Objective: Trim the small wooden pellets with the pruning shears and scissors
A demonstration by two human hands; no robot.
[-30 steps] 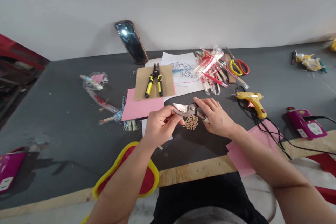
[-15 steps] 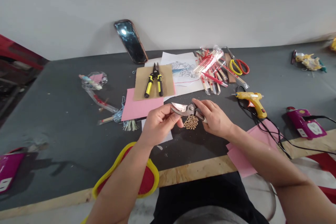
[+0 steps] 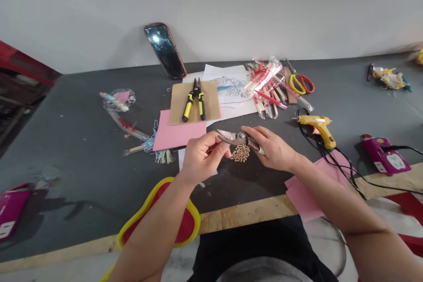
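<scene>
My right hand [image 3: 272, 148] is wrapped round the handles of a pair of pruning shears [image 3: 240, 139], whose blades point left and stand slightly apart. My left hand [image 3: 205, 155] is closed in a pinch right at the blade tips; what lies between its thumb and finger is too small to make out. Just below the shears, a pile of short cut wooden pieces [image 3: 240, 153] rests on the dark table. Part of a white paper [image 3: 183, 158] shows beside my left hand.
Yellow-black snips [image 3: 194, 101] lie on brown card, over pink paper [image 3: 178, 134]. Behind are wrapped chopsticks [image 3: 264, 83], scissors [image 3: 301, 84] and a leaning phone [image 3: 165, 50]. A yellow glue gun [image 3: 317, 128] and its cable lie right. A yellow-rimmed red shape [image 3: 191, 224] sits under my left forearm.
The shears' handles have tilted slightly downward with my right hand, and the blades appear a little closer together. My left hand has shifted slightly right, staying by the blade tips.
</scene>
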